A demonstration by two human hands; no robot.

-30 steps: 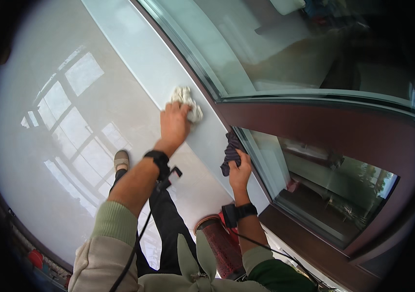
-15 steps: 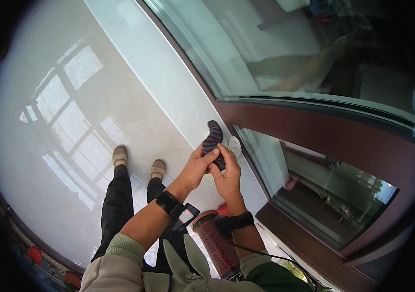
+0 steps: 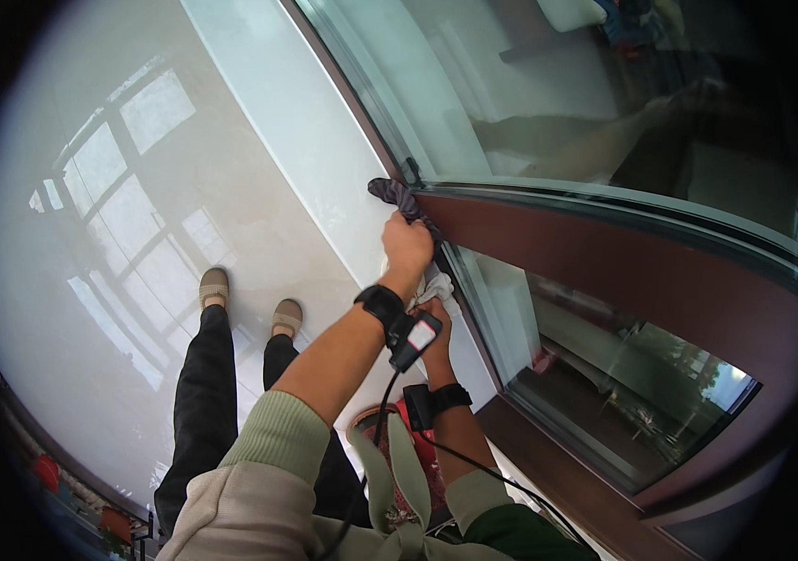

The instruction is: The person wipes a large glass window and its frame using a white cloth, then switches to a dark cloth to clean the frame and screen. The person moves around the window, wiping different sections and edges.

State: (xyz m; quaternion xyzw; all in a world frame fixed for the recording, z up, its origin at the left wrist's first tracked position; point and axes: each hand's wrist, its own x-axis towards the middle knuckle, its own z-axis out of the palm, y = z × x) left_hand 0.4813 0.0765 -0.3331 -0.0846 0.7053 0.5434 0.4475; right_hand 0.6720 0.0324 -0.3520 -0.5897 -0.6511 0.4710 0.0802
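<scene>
A dark sock with purple-grey stripes (image 3: 399,194) is gripped in my left hand (image 3: 406,245), which is closed around its lower part. The sock's free end reaches over the pale ledge, and its other side lies close against the brown window frame. Nearer to me, my right hand (image 3: 436,323) is at a crumpled white cloth (image 3: 437,288) beside the frame. Its fingers look closed on the cloth, though my left wrist and the device strapped there partly cover them. Whether the cloth is another sock cannot be made out.
A brown-framed glass window (image 3: 604,234) runs along the right. The white ledge (image 3: 324,178) borders it, with glossy floor (image 3: 258,206) to the left. A red patterned cylinder (image 3: 415,467) stands under my right forearm. Black cables hang from both wrist devices.
Both hands were together on the striped sock. Now they are apart: my left hand has carried the sock up toward the window frame, and my right hand has moved to the white cloth.
</scene>
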